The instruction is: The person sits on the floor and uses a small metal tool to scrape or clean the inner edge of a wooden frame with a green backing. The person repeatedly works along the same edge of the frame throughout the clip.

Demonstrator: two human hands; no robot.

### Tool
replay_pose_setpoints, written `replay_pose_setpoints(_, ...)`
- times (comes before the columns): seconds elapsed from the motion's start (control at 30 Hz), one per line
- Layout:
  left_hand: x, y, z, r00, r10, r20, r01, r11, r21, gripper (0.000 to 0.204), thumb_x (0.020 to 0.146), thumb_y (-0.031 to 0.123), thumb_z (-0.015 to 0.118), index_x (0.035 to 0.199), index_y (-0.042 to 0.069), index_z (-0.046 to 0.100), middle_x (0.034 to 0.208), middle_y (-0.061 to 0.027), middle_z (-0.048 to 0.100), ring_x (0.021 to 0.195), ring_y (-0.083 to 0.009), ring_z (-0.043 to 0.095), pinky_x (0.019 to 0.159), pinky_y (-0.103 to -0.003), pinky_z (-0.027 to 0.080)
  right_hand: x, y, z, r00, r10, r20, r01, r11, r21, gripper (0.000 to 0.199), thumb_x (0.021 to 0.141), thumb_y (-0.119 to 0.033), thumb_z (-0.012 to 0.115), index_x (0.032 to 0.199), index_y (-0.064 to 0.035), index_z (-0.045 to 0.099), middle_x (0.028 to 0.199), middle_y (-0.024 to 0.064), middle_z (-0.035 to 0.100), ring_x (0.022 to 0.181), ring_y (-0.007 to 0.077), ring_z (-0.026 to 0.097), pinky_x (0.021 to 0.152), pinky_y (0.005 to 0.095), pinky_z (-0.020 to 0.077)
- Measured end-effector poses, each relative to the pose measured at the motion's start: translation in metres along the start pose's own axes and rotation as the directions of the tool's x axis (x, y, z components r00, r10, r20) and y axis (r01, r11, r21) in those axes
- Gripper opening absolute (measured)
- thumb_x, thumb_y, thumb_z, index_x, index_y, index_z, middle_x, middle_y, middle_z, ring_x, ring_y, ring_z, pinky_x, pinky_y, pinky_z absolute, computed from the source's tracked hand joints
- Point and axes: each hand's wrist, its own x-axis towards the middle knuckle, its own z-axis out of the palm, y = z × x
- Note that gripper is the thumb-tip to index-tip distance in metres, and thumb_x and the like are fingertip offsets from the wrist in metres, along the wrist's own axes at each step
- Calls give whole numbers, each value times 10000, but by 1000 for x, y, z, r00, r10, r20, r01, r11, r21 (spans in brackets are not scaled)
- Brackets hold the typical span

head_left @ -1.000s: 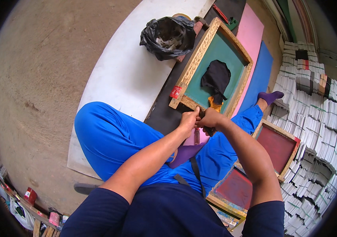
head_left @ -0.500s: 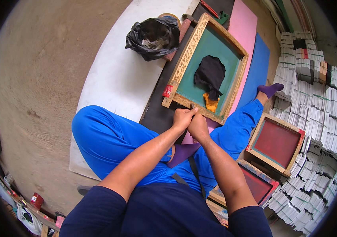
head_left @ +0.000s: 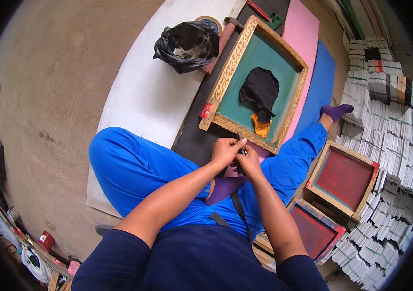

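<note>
- Both hands meet over the lap: left hand [head_left: 224, 151] and right hand [head_left: 249, 161] pinch a small dark slender tool [head_left: 240, 144], fingers closed, held close for control.
- Just beyond, within reach, large wooden-framed green mesh screen [head_left: 260, 82] lies flat, black cloth [head_left: 260, 90] resting on it.

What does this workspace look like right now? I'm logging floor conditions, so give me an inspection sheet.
Surface: white board and black mat on a concrete floor.
Job's things: green-mesh wooden frame holding a black cloth and yellow cloth; small dark tool between both hands.
Clutter: black plastic bag; two red-mesh frames.
Grippers: left hand and right hand together on the tool.
Cables: nothing seen.
Surroundings: stacked paper bundles; pink sheet; blue sheet.
</note>
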Motion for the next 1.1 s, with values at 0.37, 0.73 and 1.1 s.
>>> replay_pose_setpoints(0.37, -2, 1, 3, 949, 315, -11, -308, 935, 175, 433, 1014, 395, 693, 1177, -2, 748, 889, -153, 765, 747, -236, 736, 697, -379, 585, 0, -32, -44, 974, -16, 227, 56, 983, -173, 237, 1049, -142, 616, 1220, 22, 635, 974, 78, 715, 798, 147, 686, 676, 328, 561)
replay_pose_setpoints(0.73, -13, 23, -26, 944, 282, 174, -267, 335, 904, 792, 1060, 455, 541, 1699, 122, 213, 823, -187, 740, 703, -367, 755, 589, -526, 604, -8, 3, -18, 993, -45, 111, 38, 997, 61, 272, 1070, -190, 624, 1275, -22, 565, 917, 113, 714, 705, 192, 715, 582, 338, 560)
replay_pose_setpoints(1.1, -19, 20, -33, 876, 423, 233, -284, 60, 957, 731, 992, 489, 652, 1636, 237, 416, 1028, -148, 711, 902, -328, 739, 658, -447, 604, -3, 58, -6, 983, -76, 168, 39, 977, 212, 328, 1061, -131, 605, 1371, -61, 525, 905, 123, 696, 691, 210, 705, 564, 349, 566)
